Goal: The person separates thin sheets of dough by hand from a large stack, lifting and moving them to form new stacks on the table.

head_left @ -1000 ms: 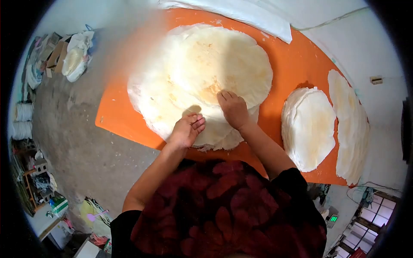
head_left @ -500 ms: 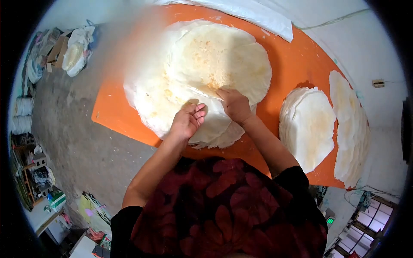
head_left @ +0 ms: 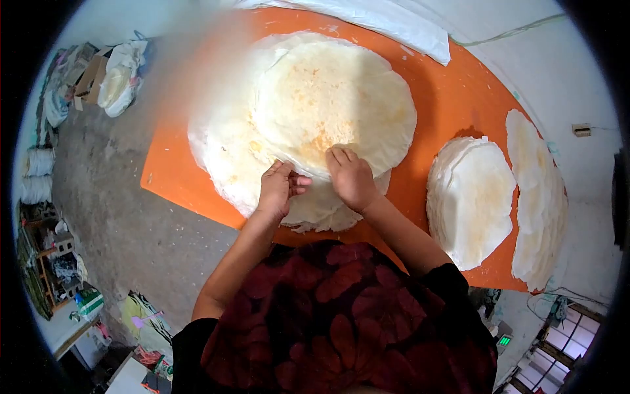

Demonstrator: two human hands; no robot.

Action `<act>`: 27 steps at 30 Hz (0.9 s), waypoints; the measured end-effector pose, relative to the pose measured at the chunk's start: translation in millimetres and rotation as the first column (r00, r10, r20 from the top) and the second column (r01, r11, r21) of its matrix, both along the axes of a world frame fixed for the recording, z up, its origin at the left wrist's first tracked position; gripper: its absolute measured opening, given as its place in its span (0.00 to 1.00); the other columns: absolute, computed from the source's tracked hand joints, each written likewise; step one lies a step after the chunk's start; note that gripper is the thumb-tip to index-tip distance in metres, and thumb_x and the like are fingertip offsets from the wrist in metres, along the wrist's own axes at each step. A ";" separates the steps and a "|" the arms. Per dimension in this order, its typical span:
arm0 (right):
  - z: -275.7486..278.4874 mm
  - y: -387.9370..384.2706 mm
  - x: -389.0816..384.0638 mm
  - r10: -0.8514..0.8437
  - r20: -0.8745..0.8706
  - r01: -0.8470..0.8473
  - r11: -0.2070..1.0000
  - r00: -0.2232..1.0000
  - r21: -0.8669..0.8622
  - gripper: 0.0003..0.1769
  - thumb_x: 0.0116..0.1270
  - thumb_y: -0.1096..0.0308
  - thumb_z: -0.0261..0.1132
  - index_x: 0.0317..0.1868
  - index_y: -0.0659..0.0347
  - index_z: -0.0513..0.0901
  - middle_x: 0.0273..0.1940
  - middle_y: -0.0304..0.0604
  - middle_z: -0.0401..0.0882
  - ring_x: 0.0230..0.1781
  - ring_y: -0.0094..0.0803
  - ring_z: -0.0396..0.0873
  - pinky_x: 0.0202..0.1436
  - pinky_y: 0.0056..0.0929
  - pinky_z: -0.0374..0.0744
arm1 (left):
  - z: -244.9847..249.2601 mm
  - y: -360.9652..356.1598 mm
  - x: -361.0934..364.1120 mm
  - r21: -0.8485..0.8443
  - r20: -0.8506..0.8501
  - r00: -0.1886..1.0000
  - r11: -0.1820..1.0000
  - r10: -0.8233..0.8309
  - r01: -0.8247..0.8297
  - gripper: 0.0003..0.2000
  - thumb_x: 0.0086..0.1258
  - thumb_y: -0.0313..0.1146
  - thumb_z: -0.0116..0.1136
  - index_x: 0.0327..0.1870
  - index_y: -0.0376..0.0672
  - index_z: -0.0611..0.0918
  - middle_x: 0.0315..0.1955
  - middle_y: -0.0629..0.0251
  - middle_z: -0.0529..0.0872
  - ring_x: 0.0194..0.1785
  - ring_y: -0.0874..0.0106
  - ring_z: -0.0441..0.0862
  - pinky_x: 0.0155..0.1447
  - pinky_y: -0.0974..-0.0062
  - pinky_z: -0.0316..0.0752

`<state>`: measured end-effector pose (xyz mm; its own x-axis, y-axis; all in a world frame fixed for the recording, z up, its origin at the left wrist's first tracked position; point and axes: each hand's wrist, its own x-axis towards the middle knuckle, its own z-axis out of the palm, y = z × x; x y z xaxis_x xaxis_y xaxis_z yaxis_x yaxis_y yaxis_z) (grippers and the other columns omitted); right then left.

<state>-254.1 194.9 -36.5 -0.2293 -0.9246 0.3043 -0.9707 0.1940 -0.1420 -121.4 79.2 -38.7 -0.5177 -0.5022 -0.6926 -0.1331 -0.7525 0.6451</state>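
A big stack of thin, pale, round flatbreads point(head_left: 328, 85) with browned patches lies before me. My left hand point(head_left: 281, 187) is at the near edge of the top flatbread, fingers curled and thumb and forefinger pinched together there. To its right, my right hand point(head_left: 351, 176) lies over the same edge, its fingers close together on the upper surface. The right thumb is hidden. Between the hands the edge looks slightly raised or folded. More flatbread layers point(head_left: 321, 213) show below it, nearer my body.
The stack rests on an orange table point(head_left: 177, 187). To the right stand a folded pile of flatbreads point(head_left: 476, 203) and another pile point(head_left: 535, 197) against the wall. A white plastic sheet point(head_left: 407, 33) lies along the far edge. A cardboard box point(head_left: 92, 79) sits on the floor at left.
The top flatbread's near edge has come down toward me. My left hand has moved up to that edge, and its palm has turned. My right hand's fingers have shifted down slightly.
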 end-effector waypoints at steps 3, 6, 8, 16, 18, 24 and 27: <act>2.6 1.2 2.8 -0.005 0.015 0.005 1.000 1.000 -0.006 0.19 0.50 0.70 0.57 0.44 0.66 0.73 0.43 0.47 0.72 0.43 0.38 0.73 0.38 0.32 0.76 | -1.8 -1.0 -1.2 0.032 -0.056 0.998 0.999 -0.024 0.026 0.13 0.71 0.39 0.38 0.42 0.39 0.72 0.31 0.60 0.79 0.30 0.70 0.80 0.31 0.75 0.72; 13.2 0.3 8.5 0.006 0.161 -0.007 1.000 0.987 0.010 0.22 0.48 0.69 0.60 0.46 0.67 0.73 0.45 0.49 0.73 0.47 0.40 0.72 0.43 0.34 0.74 | 1.4 -3.1 -3.8 0.068 -0.126 0.991 0.997 -0.032 0.041 0.20 0.72 0.47 0.34 0.46 0.38 0.71 0.36 0.59 0.79 0.36 0.69 0.78 0.37 0.73 0.71; 18.7 0.0 14.0 -0.001 0.197 -0.001 1.000 0.980 0.011 0.24 0.48 0.68 0.61 0.48 0.67 0.72 0.47 0.49 0.73 0.49 0.42 0.72 0.45 0.36 0.73 | 3.5 -4.4 -5.8 0.061 -0.141 0.987 0.995 -0.072 0.081 0.23 0.72 0.50 0.32 0.47 0.38 0.71 0.37 0.60 0.79 0.38 0.70 0.77 0.39 0.72 0.70; 12.3 -19.9 -14.3 -0.268 0.264 0.171 0.925 0.926 0.340 0.12 0.57 0.63 0.54 0.37 0.58 0.77 0.37 0.47 0.78 0.40 0.43 0.76 0.41 0.40 0.75 | 12.5 -12.4 14.2 -0.103 -0.178 0.948 0.963 -0.263 0.247 0.23 0.71 0.52 0.35 0.46 0.40 0.73 0.36 0.64 0.79 0.35 0.75 0.75 0.38 0.76 0.69; 38.2 -34.2 -62.4 -0.317 0.198 0.218 0.889 0.928 0.404 0.17 0.63 0.56 0.48 0.38 0.58 0.79 0.37 0.49 0.79 0.39 0.47 0.77 0.45 0.43 0.73 | 20.3 -15.4 38.0 -0.125 -0.137 0.967 0.973 -0.213 0.196 0.20 0.70 0.48 0.40 0.46 0.40 0.73 0.35 0.65 0.79 0.34 0.75 0.75 0.37 0.78 0.69; 203.4 -51.9 -49.4 -0.358 0.057 0.361 0.929 0.932 -0.077 0.14 0.61 0.62 0.55 0.44 0.58 0.78 0.39 0.48 0.79 0.40 0.43 0.77 0.43 0.37 0.75 | -4.0 -19.5 127.0 -0.522 -0.049 0.956 0.808 0.290 -0.272 0.07 0.65 0.30 0.51 0.41 0.39 0.72 0.35 0.66 0.77 0.34 0.77 0.74 0.35 0.79 0.72; 175.0 -49.5 -11.1 -0.240 -0.042 0.236 0.969 0.970 -0.076 0.16 0.59 0.66 0.56 0.48 0.56 0.77 0.42 0.45 0.79 0.41 0.42 0.77 0.43 0.35 0.76 | -12.3 -20.9 146.5 -0.393 0.049 0.956 0.886 0.289 -0.247 0.08 0.64 0.29 0.52 0.43 0.39 0.71 0.36 0.67 0.76 0.36 0.77 0.74 0.35 0.79 0.73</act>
